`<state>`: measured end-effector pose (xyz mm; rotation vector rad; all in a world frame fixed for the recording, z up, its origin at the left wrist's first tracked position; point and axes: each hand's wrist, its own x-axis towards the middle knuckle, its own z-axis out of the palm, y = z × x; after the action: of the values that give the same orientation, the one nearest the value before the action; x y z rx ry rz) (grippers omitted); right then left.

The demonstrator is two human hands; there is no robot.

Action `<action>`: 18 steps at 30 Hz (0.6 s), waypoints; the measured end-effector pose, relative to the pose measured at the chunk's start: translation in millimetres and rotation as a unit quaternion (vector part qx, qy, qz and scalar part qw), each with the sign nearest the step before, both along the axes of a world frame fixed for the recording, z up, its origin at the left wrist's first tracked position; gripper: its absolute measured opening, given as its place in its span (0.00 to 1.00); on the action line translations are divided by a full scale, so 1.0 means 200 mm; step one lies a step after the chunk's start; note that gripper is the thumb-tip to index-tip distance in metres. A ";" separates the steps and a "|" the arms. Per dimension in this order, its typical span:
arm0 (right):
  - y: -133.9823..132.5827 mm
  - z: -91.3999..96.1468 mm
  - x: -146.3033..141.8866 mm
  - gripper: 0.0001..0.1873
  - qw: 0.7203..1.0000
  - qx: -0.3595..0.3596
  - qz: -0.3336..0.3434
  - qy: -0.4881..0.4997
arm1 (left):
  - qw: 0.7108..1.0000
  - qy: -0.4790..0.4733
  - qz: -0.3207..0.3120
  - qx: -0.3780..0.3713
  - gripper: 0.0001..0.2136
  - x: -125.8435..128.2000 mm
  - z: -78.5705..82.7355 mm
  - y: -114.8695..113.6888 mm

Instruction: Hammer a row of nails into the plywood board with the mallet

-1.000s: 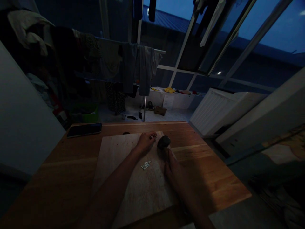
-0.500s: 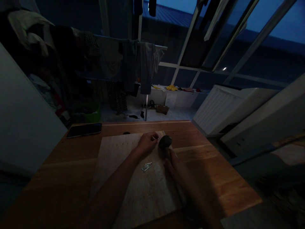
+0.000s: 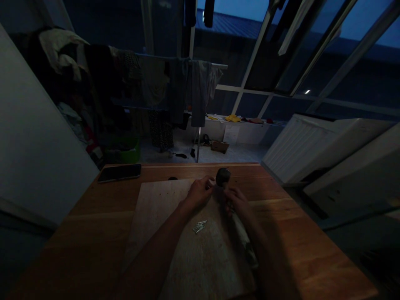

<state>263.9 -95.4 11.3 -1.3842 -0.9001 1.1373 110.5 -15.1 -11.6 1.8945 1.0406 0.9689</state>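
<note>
My right hand (image 3: 236, 202) is wrapped round the handle of a hammer (image 3: 223, 177), close below its dark head. The handle slants back toward me along my forearm. My left hand (image 3: 201, 191) is pinched at the far part of a pale wooden board (image 3: 187, 266), on what looks like a nail, mostly hidden by the fingers and dim light. The hammer head is just right of those fingertips, raised over the board. Several loose silver nails (image 3: 200, 226) lie in a small pile on the board. A row of small dark dots (image 3: 168, 193) runs along its far left part.
The board lies on a wooden table (image 3: 90, 225). A phone (image 3: 120, 172) rests at the table's far left, and a small dark round object (image 3: 172, 178) sits behind the board. Beyond are hanging clothes (image 3: 200, 91), a green basket (image 3: 129, 152) and a white ribbed panel (image 3: 296, 146).
The hammer has lifted slightly away from the left fingertips, and its handle has swung into fuller view. My left hand stays pinched at the same place. The whole view has shifted a little.
</note>
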 end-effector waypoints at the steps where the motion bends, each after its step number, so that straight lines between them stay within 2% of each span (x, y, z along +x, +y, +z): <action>1: 0.01 -0.01 -0.01 0.28 1.000 0.001 -0.001 0.012 | 1.000 0.001 -0.002 -0.002 0.17 0.00 0.00 0.00; 5: -0.02 -0.01 -0.04 0.29 0.999 0.006 -0.014 0.049 | 1.000 0.001 0.006 0.001 0.17 0.00 0.01 -0.01; 10: -0.07 0.03 -0.03 0.26 0.998 0.008 -0.015 0.068 | 1.000 -0.006 0.011 -0.007 0.16 0.00 0.02 -0.02; 14: -0.08 0.04 -0.02 0.23 0.996 0.004 0.041 0.073 | 1.000 -0.018 -0.001 -0.017 0.17 -0.01 0.01 -0.01; 18: -0.09 0.05 -0.04 0.24 0.993 -0.004 0.084 0.082 | 1.000 -0.013 -0.005 -0.003 0.16 -0.01 0.01 0.00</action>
<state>255.7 -113.1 20.4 -1.2177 -0.9066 1.3639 108.3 -15.6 -10.1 1.8758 1.0154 0.9813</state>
